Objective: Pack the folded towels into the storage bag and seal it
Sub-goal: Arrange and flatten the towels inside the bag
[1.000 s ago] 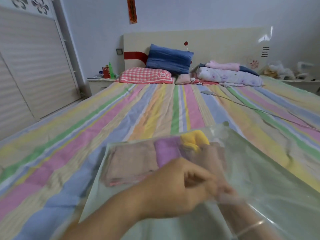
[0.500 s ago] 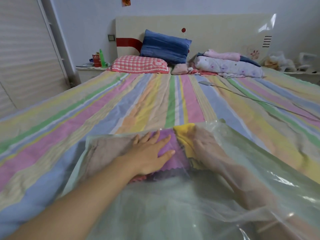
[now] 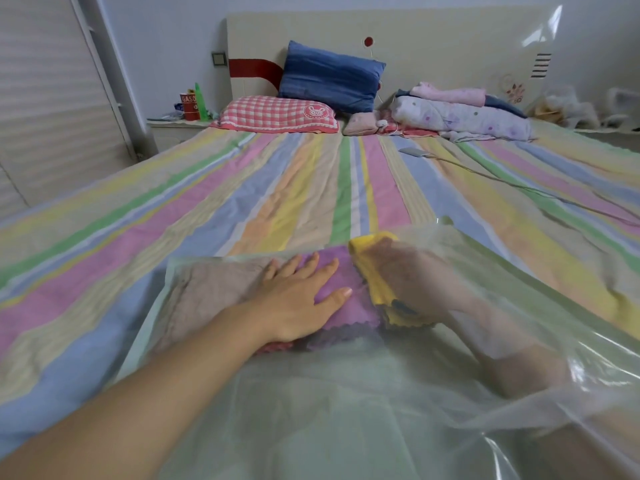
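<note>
- Towels (image 3: 214, 296), soft and folded, sit at the far end of the shiny clear storage bag (image 3: 346, 410), mid-frame; its mouth opens toward the bottom.
- Left hand (image 3: 298, 299) lies flat on the bag, over the purple towel (image 3: 360, 313).
- Right hand (image 3: 408, 271) is inside by the yellow towel (image 3: 363, 242); grip unclear.

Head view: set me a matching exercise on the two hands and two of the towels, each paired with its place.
1. left hand
2. right hand
3. tan towel
4. yellow towel

A. farthest right of the towels
B. flat on top of the storage bag
C. inside the bag, seen through the plastic
D. farthest left of the towels

Pairs: 1-B, 2-C, 3-D, 4-A
</note>
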`<state>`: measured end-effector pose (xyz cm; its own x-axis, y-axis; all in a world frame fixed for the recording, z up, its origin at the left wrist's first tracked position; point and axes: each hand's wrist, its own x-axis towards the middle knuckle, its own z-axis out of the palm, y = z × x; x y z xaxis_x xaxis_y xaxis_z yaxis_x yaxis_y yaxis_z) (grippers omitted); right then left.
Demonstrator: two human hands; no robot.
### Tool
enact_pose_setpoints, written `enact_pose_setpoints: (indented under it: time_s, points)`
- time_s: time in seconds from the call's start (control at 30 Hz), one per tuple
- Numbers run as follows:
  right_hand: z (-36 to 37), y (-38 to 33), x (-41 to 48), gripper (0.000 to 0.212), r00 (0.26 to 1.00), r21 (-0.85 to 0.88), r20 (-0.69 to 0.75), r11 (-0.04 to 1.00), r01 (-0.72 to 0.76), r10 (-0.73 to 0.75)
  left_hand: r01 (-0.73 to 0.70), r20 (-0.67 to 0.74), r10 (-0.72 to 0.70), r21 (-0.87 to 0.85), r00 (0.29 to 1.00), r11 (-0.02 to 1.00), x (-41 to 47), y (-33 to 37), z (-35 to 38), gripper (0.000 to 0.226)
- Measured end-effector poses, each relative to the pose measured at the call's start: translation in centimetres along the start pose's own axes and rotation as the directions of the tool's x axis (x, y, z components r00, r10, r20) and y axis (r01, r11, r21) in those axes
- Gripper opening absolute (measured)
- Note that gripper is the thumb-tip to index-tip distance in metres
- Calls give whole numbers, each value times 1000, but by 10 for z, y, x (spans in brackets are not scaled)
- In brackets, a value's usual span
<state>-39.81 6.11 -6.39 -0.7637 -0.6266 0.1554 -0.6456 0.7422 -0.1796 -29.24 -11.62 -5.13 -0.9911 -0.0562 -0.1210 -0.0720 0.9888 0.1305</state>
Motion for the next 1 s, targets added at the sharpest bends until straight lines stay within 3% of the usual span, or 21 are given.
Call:
enact_pose_setpoints:
  time_s: [0.07, 0.17, 0.3, 0.4, 0.47, 0.53, 0.57, 0.63, 0.7, 0.9, 0.97, 1.0]
  points:
    - [-2, -2, -1, 49, 999, -30, 3, 998, 52, -52, -2, -2, 2, 8, 1000, 1000, 0, -1, 1, 66]
    - [7, -5, -9, 75, 994, -206, 52, 973, 104, -96, -26, -28, 28, 78, 999, 997, -1, -4, 4, 69]
    - [19, 5, -7, 93, 980, -318, 180, 937, 144, -90, -47, -55, 57, 176, 997, 983, -4, -6, 9, 75]
    - [6, 1, 1, 63, 964, -181, 260, 978, 100, -50, -34, -68, 45, 147, 997, 989, -3, -5, 12, 75]
    - [-12, -7, 8, 41, 973, -21, 224, 998, -57, 60, -17, -76, 24, 101, 997, 995, -2, -4, 15, 74]
    - [-17, -9, 9, 38, 975, 26, 122, 981, -190, 186, -14, -81, 21, 82, 996, 997, -1, -4, 17, 73]
    - [-11, -9, 6, 44, 984, -26, 41, 984, -174, 175, -19, -85, 26, 86, 996, 996, -1, -4, 18, 73]
    - [13, -11, 2, 72, 998, -70, -64, 997, -24, 19, -24, -98, 34, 101, 995, 995, -2, -5, 20, 74]
    - [32, -7, 5, 90, 1000, -135, -31, 991, -1, -3, -26, -115, 39, 114, 993, 993, -2, -5, 22, 74]
    - [42, -3, 20, 101, 999, -285, 40, 958, 37, -26, -45, -141, 68, 158, 988, 986, -1, -4, 29, 100]
    - [39, -7, 15, 91, 1000, -254, 3, 967, 23, -23, -35, -159, 64, 184, 985, 982, -1, -4, 31, 100]
    - [37, -8, 13, 77, 996, -176, -92, 984, -14, -2, -26, -193, 69, 216, 979, 976, -2, -3, 30, 99]
